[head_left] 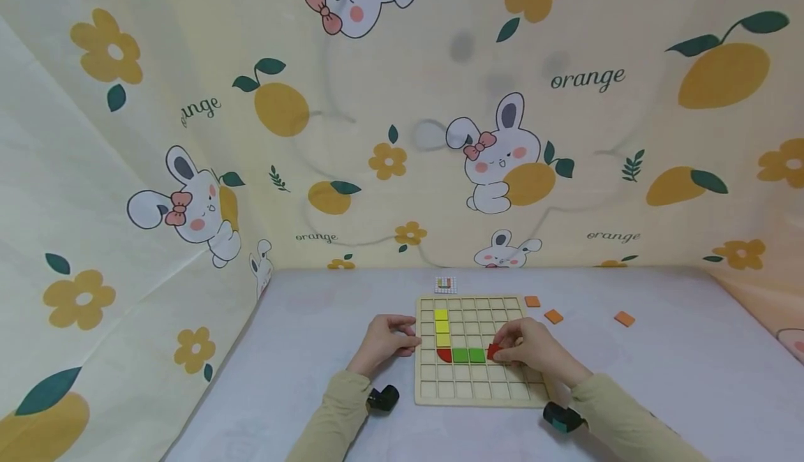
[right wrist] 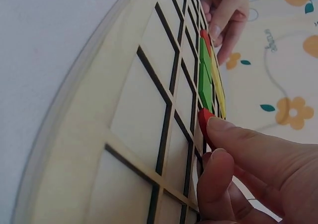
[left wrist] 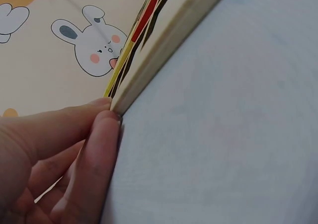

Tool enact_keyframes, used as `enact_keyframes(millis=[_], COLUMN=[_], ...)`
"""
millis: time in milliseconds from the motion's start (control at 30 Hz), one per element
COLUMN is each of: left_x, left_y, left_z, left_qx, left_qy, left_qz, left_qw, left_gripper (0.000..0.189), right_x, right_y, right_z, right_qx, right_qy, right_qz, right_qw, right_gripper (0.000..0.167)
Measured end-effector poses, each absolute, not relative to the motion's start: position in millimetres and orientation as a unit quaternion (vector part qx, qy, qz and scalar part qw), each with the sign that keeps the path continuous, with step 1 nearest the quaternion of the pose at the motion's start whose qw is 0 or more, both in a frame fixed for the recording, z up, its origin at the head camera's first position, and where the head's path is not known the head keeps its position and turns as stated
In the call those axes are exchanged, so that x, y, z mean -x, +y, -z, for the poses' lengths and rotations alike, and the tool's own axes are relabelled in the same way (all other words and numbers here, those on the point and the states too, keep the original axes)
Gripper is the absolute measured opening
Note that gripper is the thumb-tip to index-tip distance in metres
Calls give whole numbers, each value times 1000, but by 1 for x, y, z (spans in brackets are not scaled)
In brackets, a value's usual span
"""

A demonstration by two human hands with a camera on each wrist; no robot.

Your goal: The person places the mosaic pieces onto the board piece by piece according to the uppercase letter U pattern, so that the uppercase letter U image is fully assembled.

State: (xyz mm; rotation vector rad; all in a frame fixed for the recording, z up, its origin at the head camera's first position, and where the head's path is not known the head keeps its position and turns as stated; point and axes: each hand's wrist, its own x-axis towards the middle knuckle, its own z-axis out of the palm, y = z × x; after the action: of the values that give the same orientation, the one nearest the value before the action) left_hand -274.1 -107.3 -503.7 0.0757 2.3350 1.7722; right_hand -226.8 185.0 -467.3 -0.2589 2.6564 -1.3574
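Note:
A square wooden grid board (head_left: 481,401) lies on the table. Its left edge is held by my left hand (head_left: 384,343), with thumb and finger against the rim in the left wrist view. Between the thumb and finger of my right hand (head_left: 534,350) is a red tile (head_left: 493,352), pinched at the right end of a row. That row has a rounded red tile (head_left: 444,356) and two green tiles (head_left: 468,355). Above the rounded piece stands a column of yellow tiles (head_left: 442,326). In the right wrist view, the pinched red tile (right wrist: 204,126) is beside the green ones, partly hidden by fingers.
Behind the board lies a small pattern card (head_left: 445,285) with a coloured figure on a grid. Loose orange tiles (head_left: 553,316) lie to the board's right. A printed curtain (head_left: 402,113) hangs behind the table and along its sides.

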Motion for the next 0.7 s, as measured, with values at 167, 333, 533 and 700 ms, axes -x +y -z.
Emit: enact_keyframes(millis=[167, 333, 533, 700], left_x=[274, 274, 273, 273], left_y=[-107, -107, -107, -108], left_z=[503, 502, 501, 501], left_qx=[-27, -33, -38, -35], left_qy=[789, 790, 790, 788], left_qz=[-604, -604, -604, -606], left_qw=[106, 105, 102, 103], left_gripper=[45, 45, 45, 45], right_x=[229, 231, 232, 232], right_y=[188, 190, 191, 192], right_z=[470, 471, 472, 473], right_qx=[97, 119, 153, 175], right_qy=[894, 900, 899, 895], right_qz=[433, 414, 404, 404], right_qw=[68, 64, 70, 75], right_gripper=[22, 22, 17, 17])
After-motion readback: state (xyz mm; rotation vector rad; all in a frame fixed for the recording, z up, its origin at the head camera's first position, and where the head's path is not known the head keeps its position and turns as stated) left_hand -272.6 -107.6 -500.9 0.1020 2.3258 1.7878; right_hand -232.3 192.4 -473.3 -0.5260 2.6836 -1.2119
